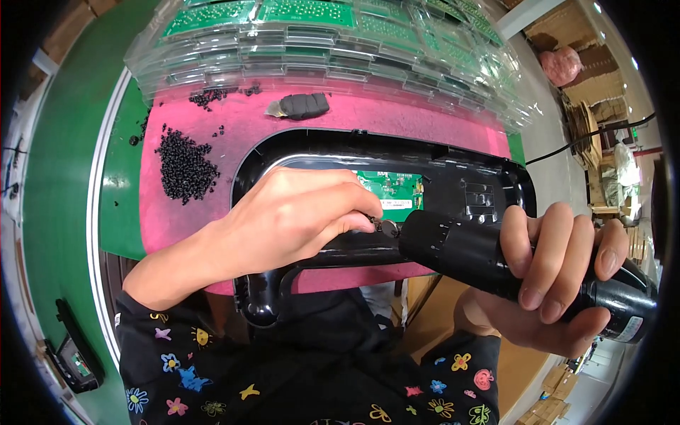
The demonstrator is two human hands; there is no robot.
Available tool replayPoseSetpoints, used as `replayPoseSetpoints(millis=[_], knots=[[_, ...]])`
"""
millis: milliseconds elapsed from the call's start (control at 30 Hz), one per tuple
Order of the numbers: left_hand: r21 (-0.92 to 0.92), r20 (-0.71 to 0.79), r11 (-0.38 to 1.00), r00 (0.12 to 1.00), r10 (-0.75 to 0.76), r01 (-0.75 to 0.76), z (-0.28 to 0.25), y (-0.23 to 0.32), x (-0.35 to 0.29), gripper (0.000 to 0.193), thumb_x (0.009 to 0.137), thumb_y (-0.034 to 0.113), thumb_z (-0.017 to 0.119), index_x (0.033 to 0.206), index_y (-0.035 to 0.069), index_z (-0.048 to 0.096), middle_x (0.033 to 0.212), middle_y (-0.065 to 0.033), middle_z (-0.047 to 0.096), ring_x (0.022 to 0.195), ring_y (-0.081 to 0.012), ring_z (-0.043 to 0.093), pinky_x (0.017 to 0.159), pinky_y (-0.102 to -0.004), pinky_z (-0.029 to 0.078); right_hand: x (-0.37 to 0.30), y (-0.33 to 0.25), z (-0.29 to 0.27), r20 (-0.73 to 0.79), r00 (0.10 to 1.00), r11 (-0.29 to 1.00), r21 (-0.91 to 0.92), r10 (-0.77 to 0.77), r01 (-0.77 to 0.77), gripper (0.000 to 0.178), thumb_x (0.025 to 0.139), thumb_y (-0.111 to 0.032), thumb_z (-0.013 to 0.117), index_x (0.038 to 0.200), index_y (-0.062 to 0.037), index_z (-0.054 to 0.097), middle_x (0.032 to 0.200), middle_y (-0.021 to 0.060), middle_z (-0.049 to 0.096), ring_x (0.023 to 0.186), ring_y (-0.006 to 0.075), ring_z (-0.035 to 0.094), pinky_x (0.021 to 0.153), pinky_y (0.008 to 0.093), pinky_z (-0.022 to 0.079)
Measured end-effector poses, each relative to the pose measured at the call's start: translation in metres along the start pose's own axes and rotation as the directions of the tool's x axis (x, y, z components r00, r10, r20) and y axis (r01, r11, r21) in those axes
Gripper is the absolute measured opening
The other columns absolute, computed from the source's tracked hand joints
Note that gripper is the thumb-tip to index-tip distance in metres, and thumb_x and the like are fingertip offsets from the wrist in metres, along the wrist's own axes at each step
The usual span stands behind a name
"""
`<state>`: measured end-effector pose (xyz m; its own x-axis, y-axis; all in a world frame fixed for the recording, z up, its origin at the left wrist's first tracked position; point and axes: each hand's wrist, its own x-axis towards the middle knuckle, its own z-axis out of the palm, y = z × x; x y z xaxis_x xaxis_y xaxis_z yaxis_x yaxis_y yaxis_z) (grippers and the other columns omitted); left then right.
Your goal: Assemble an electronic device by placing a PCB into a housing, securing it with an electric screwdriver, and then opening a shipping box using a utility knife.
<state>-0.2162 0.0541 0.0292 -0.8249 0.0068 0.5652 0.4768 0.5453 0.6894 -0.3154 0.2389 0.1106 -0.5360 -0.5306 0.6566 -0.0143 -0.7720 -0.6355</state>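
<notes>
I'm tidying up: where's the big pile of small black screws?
The pile lies on the pink mat, left of the black casing, in the head view.

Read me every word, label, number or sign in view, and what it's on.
Nothing is clear enough to quote.
Screwdriver: tiny white marks round its front collar, too small to read.
Label near the screwdriver's rear end: blurred.
Circuit board: white strip with fine print, too small.
Boards in the clear trays: pale marks, too small.
Black shirt: pale lettering cut off at the picture's bottom edge, unreadable.
</notes>
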Motion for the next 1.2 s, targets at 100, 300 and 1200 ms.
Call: replayPoseSetpoints(millis=[100, 300, 1200], knots=[[0.053, 0.062, 0.998, 0.997, -0.04, 0.037, -0.002, -0.002, 0.0, 0.012, 0.077, 0.005, 0.072, 0.084, 0.0, 0.063, 0.078, -0.0107, 0.065, 0.068, -0.0255, 0.065, 0.059, -0.0321, 0.051, 0.0, -0.003, 0.001, -0.068, 0.998, 0.999, -0.031, -0.012, 0.01, 0.031, 0.086, -0.019, 0.065, 0.102, -0.0105, 0.041, 0.065, -0.0021, 0.05, 0.064, 0.0101, 0.047, 0.066, 0.0276, 0.035], [0.208, 0.16, 0.977, 0.984, -0.075, 0.041, -0.006, -0.003, 0.001, 0.012, 0.078, 0.009, 0.071, 0.083, 0.003, 0.062, 0.083, -0.0087, 0.065, 0.073, -0.0261, 0.061, 0.065, -0.0341, 0.05, 0.017, 0.002, -0.034, 0.063, 0.986, 0.95, -0.282, 0.155, -0.132, 0.025, 0.088, -0.021, 0.06, 0.104, -0.0094, 0.045, 0.065, -0.0019, 0.047, 0.064, 0.0113, 0.044, 0.066, 0.0299, 0.035], [0.342, 0.275, 0.914, 0.907, -0.32, 0.219, -0.002, -0.003, 0.001, 0.014, 0.079, 0.008, 0.067, 0.081, 0.002, 0.056, 0.102, -0.0055, 0.069, 0.081, -0.0266, 0.066, 0.067, -0.0375, 0.05, 0.02, 0.045, -0.067, -0.053, 0.96, 0.874, -0.404, 0.273, -0.271, 0.022, 0.089, -0.022, 0.056, 0.101, -0.0058, 0.046, 0.064, -0.001, 0.041, 0.058, 0.0105, 0.038, 0.057, 0.0274, 0.032]])
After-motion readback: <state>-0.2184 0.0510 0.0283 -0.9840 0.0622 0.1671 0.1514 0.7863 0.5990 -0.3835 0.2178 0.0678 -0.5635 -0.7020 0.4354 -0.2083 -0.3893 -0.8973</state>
